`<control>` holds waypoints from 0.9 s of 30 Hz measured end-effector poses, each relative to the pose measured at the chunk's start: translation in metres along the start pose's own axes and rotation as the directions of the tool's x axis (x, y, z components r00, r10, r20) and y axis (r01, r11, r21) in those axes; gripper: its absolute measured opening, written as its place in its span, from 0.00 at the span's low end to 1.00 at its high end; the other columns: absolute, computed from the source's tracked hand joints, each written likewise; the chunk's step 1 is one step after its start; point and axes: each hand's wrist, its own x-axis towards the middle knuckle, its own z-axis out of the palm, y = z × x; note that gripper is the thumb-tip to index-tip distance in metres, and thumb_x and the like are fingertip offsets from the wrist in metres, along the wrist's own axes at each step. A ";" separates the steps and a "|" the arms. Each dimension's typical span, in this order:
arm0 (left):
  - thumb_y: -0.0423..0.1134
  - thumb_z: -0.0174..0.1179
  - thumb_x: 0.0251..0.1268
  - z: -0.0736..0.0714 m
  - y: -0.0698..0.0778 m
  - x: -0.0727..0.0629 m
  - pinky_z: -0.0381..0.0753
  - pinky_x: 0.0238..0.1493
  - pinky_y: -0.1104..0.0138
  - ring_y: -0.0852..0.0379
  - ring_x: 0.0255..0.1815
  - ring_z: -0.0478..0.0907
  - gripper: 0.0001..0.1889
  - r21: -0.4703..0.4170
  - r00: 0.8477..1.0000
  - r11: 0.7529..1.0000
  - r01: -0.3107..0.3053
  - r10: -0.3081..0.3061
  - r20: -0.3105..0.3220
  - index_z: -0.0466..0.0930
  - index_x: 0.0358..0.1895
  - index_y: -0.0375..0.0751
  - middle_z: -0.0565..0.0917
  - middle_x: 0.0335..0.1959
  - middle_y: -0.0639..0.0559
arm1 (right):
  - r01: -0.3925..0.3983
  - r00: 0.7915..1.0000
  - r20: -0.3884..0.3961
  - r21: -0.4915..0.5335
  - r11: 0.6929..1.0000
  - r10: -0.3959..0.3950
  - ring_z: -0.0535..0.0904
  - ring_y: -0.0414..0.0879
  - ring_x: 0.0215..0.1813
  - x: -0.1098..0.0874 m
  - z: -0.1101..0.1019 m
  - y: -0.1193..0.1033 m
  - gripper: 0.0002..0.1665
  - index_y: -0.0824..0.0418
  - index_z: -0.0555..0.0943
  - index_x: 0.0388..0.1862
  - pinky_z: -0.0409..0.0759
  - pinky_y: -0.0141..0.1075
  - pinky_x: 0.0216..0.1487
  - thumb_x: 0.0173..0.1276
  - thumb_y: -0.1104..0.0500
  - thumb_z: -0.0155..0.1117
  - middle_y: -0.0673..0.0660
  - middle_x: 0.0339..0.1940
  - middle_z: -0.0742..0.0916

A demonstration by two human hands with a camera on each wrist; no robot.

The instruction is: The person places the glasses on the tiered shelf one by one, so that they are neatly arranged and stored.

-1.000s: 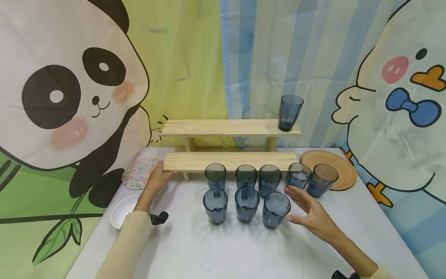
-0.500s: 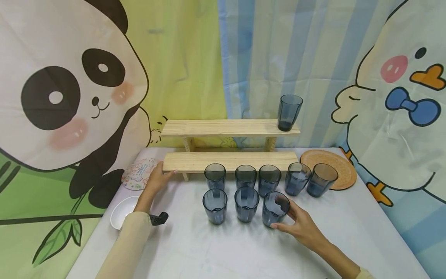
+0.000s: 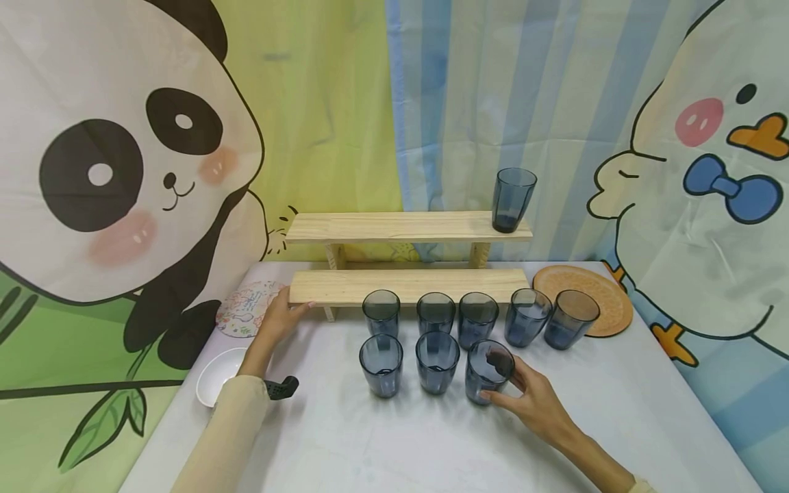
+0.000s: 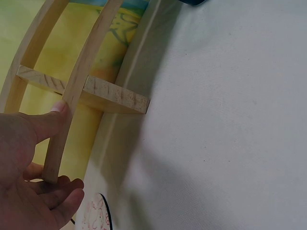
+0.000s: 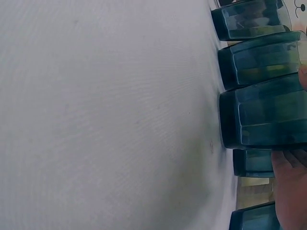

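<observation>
The right hand (image 3: 539, 405) has changed most: one second ago it was spread just to the right of the right front glass (image 3: 478, 373), and now it holds that glass, with the thumb on the near side low down and the other fingers round the far side. Half a second ago this hold already looked the same. The glass stands upright on the table (image 3: 394, 452), in its earlier place at the right end of the front three.

The left hand (image 3: 280, 320) has stayed put, gripping the left end of the lower board (image 3: 407, 281); in the left wrist view its thumb presses one face and its other fingers curl under the end.

Also unmoved are the other two front glasses (image 3: 381, 373), the five glasses behind (image 3: 381, 316), the lone glass (image 3: 510, 198) at the right end of the upper board (image 3: 394, 222), and the white bowl (image 3: 216, 375).
</observation>
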 end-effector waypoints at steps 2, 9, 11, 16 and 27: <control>0.47 0.61 0.79 0.000 0.001 -0.001 0.57 0.80 0.36 0.24 0.79 0.60 0.41 -0.001 1.000 1.000 0.006 -0.006 0.002 0.53 0.80 0.24 0.62 0.78 0.22 | -0.003 1.000 -0.004 -0.008 1.000 0.003 0.80 0.57 0.71 -0.001 -0.002 -0.005 0.45 0.59 0.76 0.73 0.74 0.22 0.68 0.59 0.50 0.84 0.60 0.70 0.83; 0.48 0.62 0.79 0.000 0.002 -0.002 0.56 0.80 0.35 0.25 0.80 0.58 0.42 -0.003 1.000 1.000 0.019 -0.019 0.001 0.53 0.80 0.24 0.61 0.79 0.23 | 0.016 1.000 -0.007 -0.031 0.999 -0.016 0.81 0.58 0.70 0.001 -0.017 -0.030 0.44 0.61 0.76 0.74 0.74 0.20 0.66 0.62 0.50 0.83 0.61 0.70 0.83; 0.48 0.61 0.79 0.000 0.002 -0.002 0.56 0.81 0.35 0.25 0.80 0.58 0.42 -0.007 1.000 1.000 0.022 -0.022 0.001 0.53 0.81 0.25 0.61 0.79 0.23 | 0.015 1.000 0.000 -0.029 0.999 -0.015 0.81 0.59 0.70 0.004 -0.023 -0.041 0.44 0.62 0.75 0.74 0.74 0.20 0.66 0.63 0.51 0.82 0.62 0.70 0.82; 0.49 0.61 0.79 -0.002 0.001 -0.003 0.54 0.81 0.35 0.25 0.81 0.56 0.42 -0.004 1.000 1.000 0.021 -0.021 0.006 0.52 0.81 0.24 0.59 0.79 0.22 | 0.021 1.000 0.011 -0.070 0.997 -0.021 0.81 0.61 0.70 0.017 -0.041 -0.077 0.43 0.59 0.74 0.75 0.75 0.21 0.66 0.65 0.50 0.81 0.61 0.69 0.83; 0.48 0.61 0.79 0.000 0.000 0.000 0.54 0.81 0.36 0.25 0.81 0.56 0.43 -0.020 1.000 1.000 0.019 -0.018 0.023 0.50 0.81 0.24 0.59 0.80 0.22 | 0.141 0.990 0.011 -0.041 0.989 -0.141 0.75 0.61 0.76 0.091 -0.065 -0.138 0.40 0.62 0.72 0.76 0.76 0.27 0.70 0.70 0.54 0.76 0.65 0.72 0.80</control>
